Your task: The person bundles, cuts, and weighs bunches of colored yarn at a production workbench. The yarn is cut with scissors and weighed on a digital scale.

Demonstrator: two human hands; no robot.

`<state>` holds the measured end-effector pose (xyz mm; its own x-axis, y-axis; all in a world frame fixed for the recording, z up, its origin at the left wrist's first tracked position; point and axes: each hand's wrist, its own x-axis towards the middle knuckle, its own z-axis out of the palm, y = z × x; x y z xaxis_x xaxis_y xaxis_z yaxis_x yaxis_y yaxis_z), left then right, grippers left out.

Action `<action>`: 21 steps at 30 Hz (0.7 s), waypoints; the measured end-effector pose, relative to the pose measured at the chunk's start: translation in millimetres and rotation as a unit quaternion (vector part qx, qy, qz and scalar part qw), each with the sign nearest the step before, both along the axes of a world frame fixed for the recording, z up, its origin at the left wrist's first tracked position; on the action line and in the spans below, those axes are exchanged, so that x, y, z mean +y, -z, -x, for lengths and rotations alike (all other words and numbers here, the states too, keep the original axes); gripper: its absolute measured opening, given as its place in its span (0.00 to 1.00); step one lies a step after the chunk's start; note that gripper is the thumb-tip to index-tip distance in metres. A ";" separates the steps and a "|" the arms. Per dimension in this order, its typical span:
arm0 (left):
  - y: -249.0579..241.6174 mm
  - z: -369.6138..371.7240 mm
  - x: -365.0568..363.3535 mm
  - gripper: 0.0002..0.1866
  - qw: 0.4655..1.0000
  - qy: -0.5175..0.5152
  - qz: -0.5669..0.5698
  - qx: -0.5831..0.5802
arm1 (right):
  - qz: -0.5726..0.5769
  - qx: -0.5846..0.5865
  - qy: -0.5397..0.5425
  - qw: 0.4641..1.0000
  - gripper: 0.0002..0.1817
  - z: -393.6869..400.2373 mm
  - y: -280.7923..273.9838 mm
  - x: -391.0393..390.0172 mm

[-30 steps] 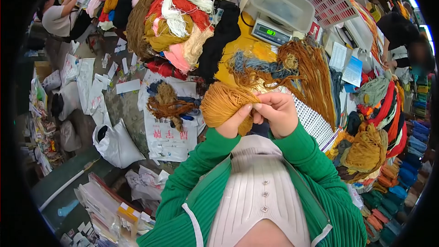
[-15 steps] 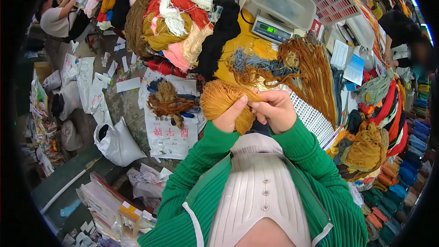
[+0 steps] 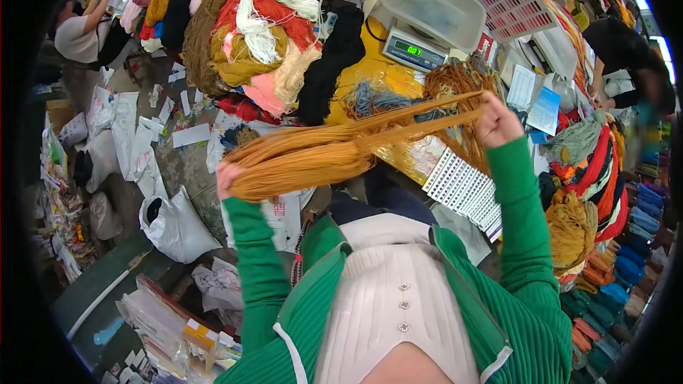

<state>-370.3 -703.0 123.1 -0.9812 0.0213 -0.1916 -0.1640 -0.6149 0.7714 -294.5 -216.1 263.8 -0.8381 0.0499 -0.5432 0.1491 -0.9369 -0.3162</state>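
While the 2 hands are spread wide apart, the left hand [image 3: 226, 174] is clenched around the thick looped end of a mustard-orange yarn skein [image 3: 320, 153] and the right hand [image 3: 496, 119] is closed on its thin far end, so the strands run taut and nearly straight between them, probably to pull the loops even. Just beyond the skein, between the hands, a tangle of rust and blue yarn [image 3: 398, 96] lies on the yellow tabletop [image 3: 370, 64]. Past the right hand stands a digital scale [image 3: 411, 48] carrying a grey tray. Beyond the left hand rises a heap of mixed skeins [image 3: 263, 35]. Below the right hand lies a white colour card [image 3: 466, 188].
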 end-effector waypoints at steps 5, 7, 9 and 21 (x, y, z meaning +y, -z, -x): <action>34.0 -27.3 -128.9 0.10 0.962 -0.113 0.172 -0.178 | -0.207 -0.121 0.239 0.941 0.04 7.3 44.0 166.5; 29.1 -40.8 -178.4 0.10 0.950 -0.152 0.123 -0.242 | -0.257 -0.116 0.298 0.912 0.04 8.9 36.1 209.7; 24.5 -52.3 -219.9 0.11 0.933 -0.191 0.067 -0.296 | -0.321 -0.080 0.257 0.908 0.05 15.1 14.3 230.4; 56.9 -109.3 -227.1 0.19 0.858 -0.384 -0.180 -0.291 | -0.478 0.145 -0.045 0.865 0.08 137.5 -132.1 183.2</action>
